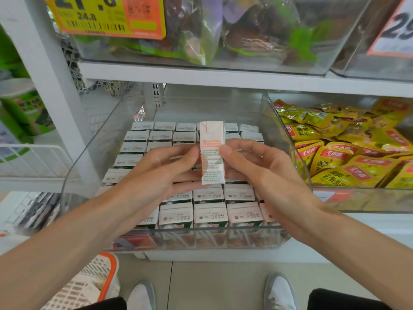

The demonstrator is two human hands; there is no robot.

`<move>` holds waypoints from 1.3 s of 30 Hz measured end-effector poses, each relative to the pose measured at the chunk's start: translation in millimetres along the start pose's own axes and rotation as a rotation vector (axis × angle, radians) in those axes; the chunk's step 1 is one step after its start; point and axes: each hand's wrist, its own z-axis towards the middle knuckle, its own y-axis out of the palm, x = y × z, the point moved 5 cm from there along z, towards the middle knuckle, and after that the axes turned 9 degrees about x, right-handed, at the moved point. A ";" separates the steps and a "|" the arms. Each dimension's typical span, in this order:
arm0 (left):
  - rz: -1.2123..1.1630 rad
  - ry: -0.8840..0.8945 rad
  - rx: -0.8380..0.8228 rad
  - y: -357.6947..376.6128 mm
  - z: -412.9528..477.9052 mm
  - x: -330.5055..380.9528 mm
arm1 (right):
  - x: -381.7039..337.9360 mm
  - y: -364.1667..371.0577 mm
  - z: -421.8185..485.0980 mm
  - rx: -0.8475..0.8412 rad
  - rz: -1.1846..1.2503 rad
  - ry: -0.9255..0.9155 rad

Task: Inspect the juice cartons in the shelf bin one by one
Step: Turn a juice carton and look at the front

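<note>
Raised over the bin, left hand (161, 166) and right hand (257, 166), both pinching one small pale-pink and white juice carton (211, 153), each from its own side: thumbs on the printed front face close to the two long edges, other fingers curled behind. Carton held upright, folded top up, higher than the tops of the rows below. Under the hands, a clear plastic shelf bin (223, 240) with slanted walls, packed with rows of white-topped juice cartons (210, 214) standing close together, date print on the tops; middle rows hidden by the palms, so any gap there not possible to tell. Some free room between the last row and the back wall, also along the left wall. Just beside on the right, a second clear bin (268, 113) full of yellow foil snack packets (348, 157). Above, a white shelf board (223, 77) low over the back rows, carrying a clear bin of green and purple bags (201, 30) with a yellow and orange price label (107, 16). On the floor at lower left, a white plastic basket with orange rim (89, 285); near it, two grey-white shoes (142, 296).
</note>
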 end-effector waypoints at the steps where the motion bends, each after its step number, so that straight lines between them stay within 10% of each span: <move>1: -0.003 0.001 0.005 -0.5 0.3 -0.6 | -0.3 0.5 -1.1 0.007 0.001 -0.014; 39: 0.009 0.075 0.208 -13.8 2.1 1.8 | -7.4 -1.6 0.1 0.050 -0.044 -0.094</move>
